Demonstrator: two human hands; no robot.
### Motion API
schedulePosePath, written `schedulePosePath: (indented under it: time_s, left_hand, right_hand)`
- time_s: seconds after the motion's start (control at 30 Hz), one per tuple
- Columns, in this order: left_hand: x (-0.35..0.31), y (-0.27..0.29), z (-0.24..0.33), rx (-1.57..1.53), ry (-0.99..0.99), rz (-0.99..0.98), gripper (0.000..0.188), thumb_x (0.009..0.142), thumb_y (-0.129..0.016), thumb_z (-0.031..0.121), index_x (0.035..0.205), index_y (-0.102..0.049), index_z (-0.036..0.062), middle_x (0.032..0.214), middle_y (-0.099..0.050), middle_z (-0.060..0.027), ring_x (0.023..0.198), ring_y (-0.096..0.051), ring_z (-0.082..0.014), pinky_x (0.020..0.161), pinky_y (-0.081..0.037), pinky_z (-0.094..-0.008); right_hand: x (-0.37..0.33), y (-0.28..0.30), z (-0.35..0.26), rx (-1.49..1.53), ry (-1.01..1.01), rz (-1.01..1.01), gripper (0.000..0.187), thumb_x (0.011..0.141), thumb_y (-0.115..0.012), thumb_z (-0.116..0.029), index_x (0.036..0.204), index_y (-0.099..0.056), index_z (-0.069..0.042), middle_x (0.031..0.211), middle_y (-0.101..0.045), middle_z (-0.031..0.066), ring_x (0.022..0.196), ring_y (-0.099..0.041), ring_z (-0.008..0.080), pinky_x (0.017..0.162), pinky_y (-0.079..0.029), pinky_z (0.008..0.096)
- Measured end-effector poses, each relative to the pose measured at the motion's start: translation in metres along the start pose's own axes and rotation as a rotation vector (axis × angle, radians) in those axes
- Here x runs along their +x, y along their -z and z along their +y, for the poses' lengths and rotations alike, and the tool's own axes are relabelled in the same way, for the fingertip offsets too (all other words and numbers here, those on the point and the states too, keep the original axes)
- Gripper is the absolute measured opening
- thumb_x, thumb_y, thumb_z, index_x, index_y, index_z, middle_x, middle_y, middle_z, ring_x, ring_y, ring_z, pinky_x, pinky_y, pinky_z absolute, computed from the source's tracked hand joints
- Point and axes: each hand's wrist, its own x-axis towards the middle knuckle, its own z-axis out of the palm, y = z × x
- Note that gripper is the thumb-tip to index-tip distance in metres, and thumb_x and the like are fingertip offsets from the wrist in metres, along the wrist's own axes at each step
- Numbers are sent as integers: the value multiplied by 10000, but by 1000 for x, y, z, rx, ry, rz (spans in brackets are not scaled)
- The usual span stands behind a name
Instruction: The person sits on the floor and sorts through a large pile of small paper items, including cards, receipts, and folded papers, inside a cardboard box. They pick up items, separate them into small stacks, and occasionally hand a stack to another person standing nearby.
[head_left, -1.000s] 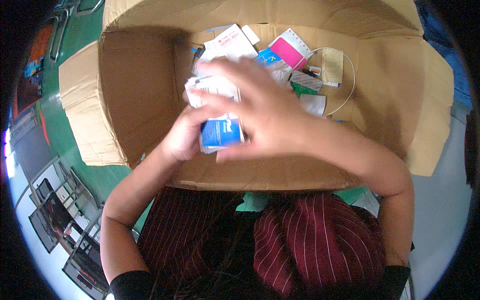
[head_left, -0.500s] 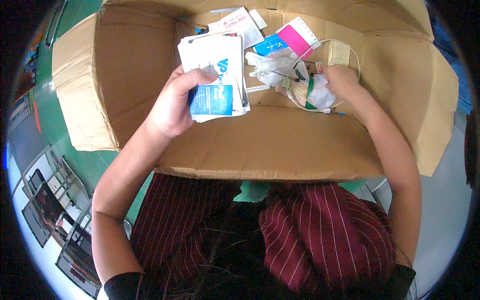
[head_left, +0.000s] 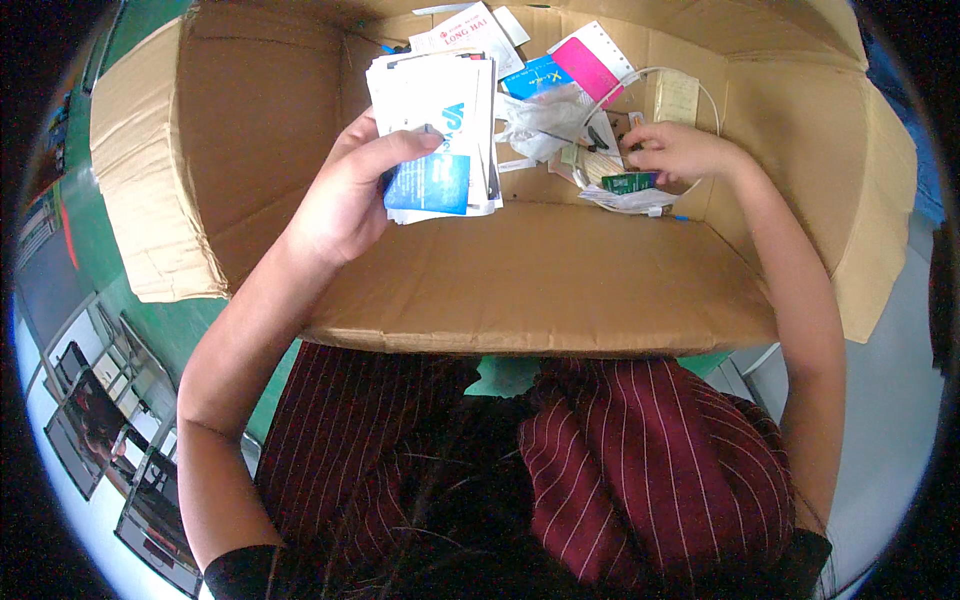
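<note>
On the left is a green floor (head_left: pixel 165 330), in the middle a big open cardboard box (head_left: pixel 540 280), and on the right some smooth grey ground (head_left: pixel 890 380). Over the left part of the box, the left hand (head_left: pixel 350 190) pinches a fat stack of papers (head_left: pixel 430 100), thumb on top. The stack is mostly white, with a blue patch and messy edges. Farther right, inside the box, there is a crinkly white bag (head_left: pixel 545 125), then a small green card (head_left: pixel 628 182). The right hand (head_left: pixel 685 152) has its fingers curled at this card, but one cannot tell if they grip it. The stack's long side runs near to far, blue patch at the near end; the green card's runs left to right.
</note>
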Motion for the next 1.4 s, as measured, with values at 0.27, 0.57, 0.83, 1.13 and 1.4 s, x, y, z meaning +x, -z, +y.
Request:
schedulePosePath:
  time_s: [0.27, 0.57, 0.83, 1.13, 1.4]
  left_hand:
    - [6, -8, -1, 32, -15, -15, 302, 727, -531, 40, 1006, -439, -26, 911, -557, -100, 797, -572, -158, 730, -478, -284]
    - [10, -27, 8, 29, -77, -60, 286, 728, -520, 34, 998, -447, -28, 917, -558, -105, 803, -571, -161, 732, -479, -291]
    - [8, -66, 37, 123, -190, -153, 298, 736, -483, 79, 1018, -438, -8, 936, -550, -100, 837, -559, -187, 784, -454, -325]
    - [-24, -168, 87, -133, -64, -646, 360, 800, -384, 120, 1133, -368, -13, 1053, -500, -126, 911, -531, -193, 819, -427, -313]
    - [-53, -224, 99, -61, -188, -809, 370, 874, -364, 236, 1187, -318, 44, 1071, -470, -73, 945, -495, -137, 796, -432, -291]
  right_hand:
    - [-1, -10, -3, -441, 364, 77, 167, 745, -536, -123, 847, -570, 5, 730, -581, 119, 605, -541, 194, 569, -428, 298]
    - [-53, 24, -33, -131, 259, 400, 137, 753, -521, -134, 746, -532, 2, 603, -542, 60, 582, -529, 133, 521, -414, 266]
    - [-144, 16, -62, 290, 751, 470, 146, 791, -486, -104, 913, -513, -29, 750, -545, -23, 645, -492, 33, 582, -403, 178]
    - [-245, -7, -127, 332, 937, 717, 343, 764, -447, 64, 1106, -433, 43, 945, -518, 47, 905, -498, 119, 790, -401, 223]
    - [-304, -6, -141, 149, 1049, 1006, 324, 756, -450, 89, 1077, -457, 52, 950, -441, 64, 925, -462, 121, 801, -369, 231]
